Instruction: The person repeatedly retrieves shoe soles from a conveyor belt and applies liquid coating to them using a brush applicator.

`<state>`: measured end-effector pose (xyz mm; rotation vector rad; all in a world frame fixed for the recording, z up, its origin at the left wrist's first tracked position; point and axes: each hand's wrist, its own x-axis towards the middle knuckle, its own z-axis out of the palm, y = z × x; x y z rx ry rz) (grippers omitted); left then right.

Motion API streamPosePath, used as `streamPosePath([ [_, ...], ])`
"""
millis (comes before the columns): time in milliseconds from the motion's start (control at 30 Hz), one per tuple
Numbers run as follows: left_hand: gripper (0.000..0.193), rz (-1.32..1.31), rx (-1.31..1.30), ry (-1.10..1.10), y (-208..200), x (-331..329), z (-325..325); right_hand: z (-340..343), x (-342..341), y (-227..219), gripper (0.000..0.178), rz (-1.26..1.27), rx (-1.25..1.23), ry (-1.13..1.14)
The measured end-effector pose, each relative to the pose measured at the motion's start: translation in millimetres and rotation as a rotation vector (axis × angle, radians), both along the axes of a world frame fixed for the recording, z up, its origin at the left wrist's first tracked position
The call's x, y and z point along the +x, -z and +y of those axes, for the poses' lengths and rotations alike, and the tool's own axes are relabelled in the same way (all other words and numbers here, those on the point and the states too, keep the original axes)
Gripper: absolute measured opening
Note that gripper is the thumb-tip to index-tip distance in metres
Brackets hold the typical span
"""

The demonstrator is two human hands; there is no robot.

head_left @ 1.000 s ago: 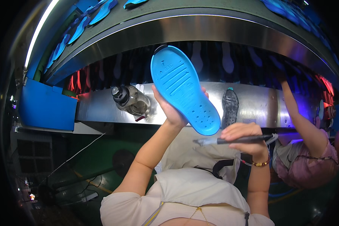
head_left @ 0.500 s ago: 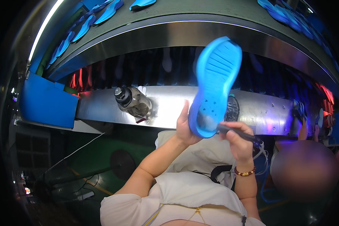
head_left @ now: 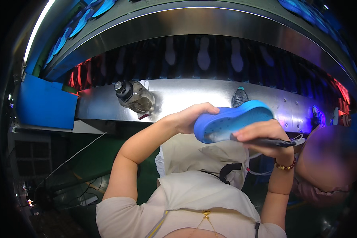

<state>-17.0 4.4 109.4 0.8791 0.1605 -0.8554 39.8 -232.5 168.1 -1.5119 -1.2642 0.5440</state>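
My left hand [head_left: 192,118] grips a blue shoe sole [head_left: 228,119] by its heel end, thumb over the upper side wall. The sole is tilted sideways, its hollow inner face with small holes turned toward me and its toe pointing right. In my right hand [head_left: 265,135] is a dark-handled brush [head_left: 279,142] with a thin pale tube trailing from its back end. The brush's pale, blurred tip lies inside the heel area of the sole. My right fingers cover part of the sole's lower edge and the front of the handle.
A metal ledge [head_left: 178,95] runs ahead of me, bearing a clear bottle with a black cap [head_left: 135,97] and a dark oval item [head_left: 240,97]. Beyond it, soles hang in a dark slot [head_left: 203,55]; blue soles [head_left: 81,23] lie on the upper belt. Another person [head_left: 329,162] is close at right.
The sole has swung from upright to lying sideways, toe now to the right, and dropped lower. My right hand has moved right with the brush, its tip still in the heel.
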Motion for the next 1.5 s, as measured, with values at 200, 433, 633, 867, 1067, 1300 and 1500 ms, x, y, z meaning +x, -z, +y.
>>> streamPosePath([
  [200,0.063,-0.214,0.238,0.041,-15.4,-8.5,5.7,-11.1,3.3,-6.2,0.017,-0.066,-0.216,-0.173],
  [433,0.064,-0.172,0.163,-0.100,-14.0,-16.4,19.4,-17.4,-4.7,13.4,0.017,-0.054,-0.110,-0.017],
  [633,0.065,-0.212,0.104,-0.154,-15.0,-16.5,37.4,-17.2,-3.0,26.1,0.022,0.174,-0.102,0.272],
  [867,0.061,-0.392,-0.482,-0.567,26.9,-7.8,16.6,-8.8,-25.3,5.8,0.023,-0.007,0.196,0.341],
  [1067,0.089,-0.175,-0.527,-0.649,30.8,2.0,-33.0,24.7,-16.3,32.4,0.017,0.363,0.043,0.607],
  [1300,0.087,-0.206,-0.483,-0.789,37.6,6.8,-16.5,26.0,-45.3,5.9,0.014,-0.407,-0.001,0.213],
  [1500,0.088,-0.310,-0.460,-0.759,8.1,3.3,-37.9,33.9,-19.5,6.1,0.018,-0.150,0.150,0.428],
])
